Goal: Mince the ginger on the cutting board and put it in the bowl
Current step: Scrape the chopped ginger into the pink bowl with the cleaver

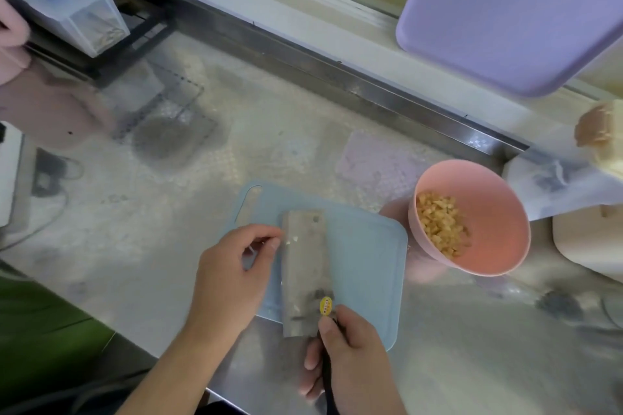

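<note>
A light blue cutting board [364, 263] lies on the steel counter. A cleaver [305, 266] lies with its broad blade flat over the board's left half, a few pale ginger bits stuck to it. My right hand [350, 360] grips the cleaver's dark handle at the board's near edge. My left hand [236, 273] hovers at the blade's left edge, fingers curled, fingertips close to the ginger bits by the blade. A pink bowl [499, 222] stands just right of the board and holds a heap of minced ginger [441, 222].
A purple tray [505, 10] leans at the back right. A clear plastic box [64, 0] sits on a black rack at back left. A white container [586, 242] stands right of the bowl. A metal ledge [337, 74] runs along the counter's back.
</note>
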